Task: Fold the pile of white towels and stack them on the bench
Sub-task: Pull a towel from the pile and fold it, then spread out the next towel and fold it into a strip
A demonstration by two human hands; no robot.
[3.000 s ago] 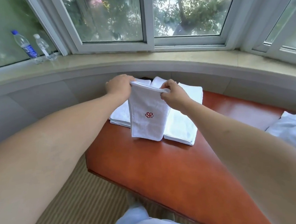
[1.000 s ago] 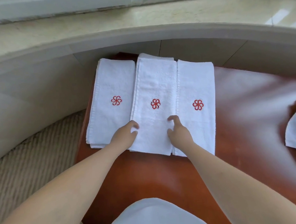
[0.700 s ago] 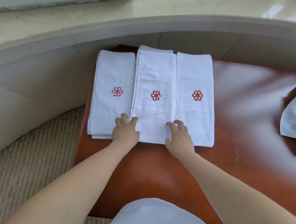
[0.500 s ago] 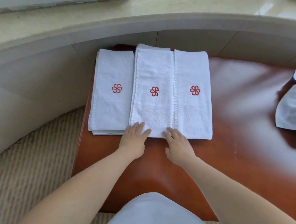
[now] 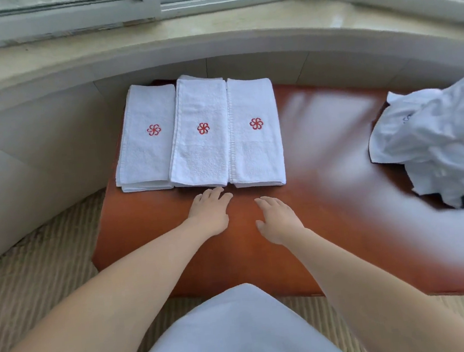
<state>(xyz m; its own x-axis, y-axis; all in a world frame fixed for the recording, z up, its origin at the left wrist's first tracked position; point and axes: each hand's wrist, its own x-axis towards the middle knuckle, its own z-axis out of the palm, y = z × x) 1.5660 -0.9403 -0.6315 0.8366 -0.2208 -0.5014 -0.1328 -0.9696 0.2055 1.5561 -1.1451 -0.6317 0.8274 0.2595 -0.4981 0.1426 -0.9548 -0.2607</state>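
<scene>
Three folded white towels with red flower emblems lie side by side at the far left end of the brown bench [image 5: 326,183]: a left stack [image 5: 148,156], a middle towel [image 5: 200,156] overlapping it, and a right stack [image 5: 256,150]. A rumpled pile of unfolded white towels [image 5: 438,137] sits at the bench's right end. My left hand [image 5: 210,211] hovers just short of the middle towel's near edge, fingers relaxed, holding nothing. My right hand [image 5: 276,218] is beside it over bare bench, also empty with fingers loose.
A curved stone window ledge [image 5: 210,32] wraps behind the bench below the window frames. Ribbed beige carpet [image 5: 36,282] lies to the left and in front. My white clothing [image 5: 236,336] fills the lower middle.
Both hands laid the towel between the two stacks, smoothed its near edge, then slid back off it onto the bare bench. The view tilted down toward the bench.
</scene>
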